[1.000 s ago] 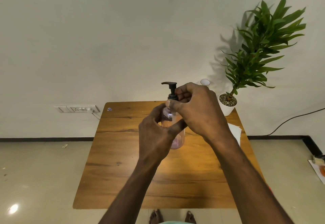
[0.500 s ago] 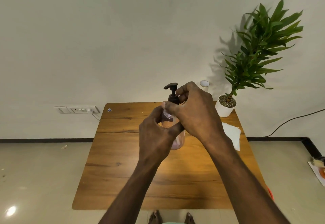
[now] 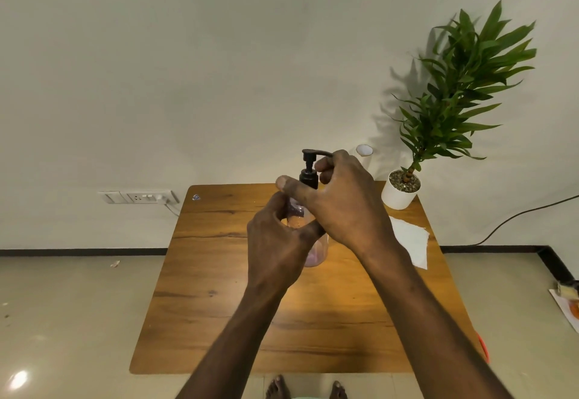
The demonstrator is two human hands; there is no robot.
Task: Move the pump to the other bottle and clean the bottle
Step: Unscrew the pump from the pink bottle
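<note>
A clear bottle [image 3: 316, 251] with pinkish liquid stands upright on the wooden table [image 3: 219, 289], near its middle. My left hand [image 3: 275, 242] wraps around the bottle's body. A black pump [image 3: 308, 168] sits on the bottle's neck, its nozzle pointing right. My right hand [image 3: 347, 204] grips the pump's collar from the right, thumb stretched across the front. Behind my right hand, the top of a second clear bottle [image 3: 364, 150] shows, open and without a pump. A white paper tissue [image 3: 413, 242] lies flat on the table at the right.
A potted green plant [image 3: 404, 191] in a white pot stands at the table's far right corner. A wall socket strip [image 3: 138, 197] is at the left. A black cable [image 3: 517, 220] runs along the wall at right. My bare feet [image 3: 307, 389] show below the table's near edge.
The pump head has turned: its nozzle pointed left, and now points right. My right hand has rotated around the collar. The left hand stays on the bottle.
</note>
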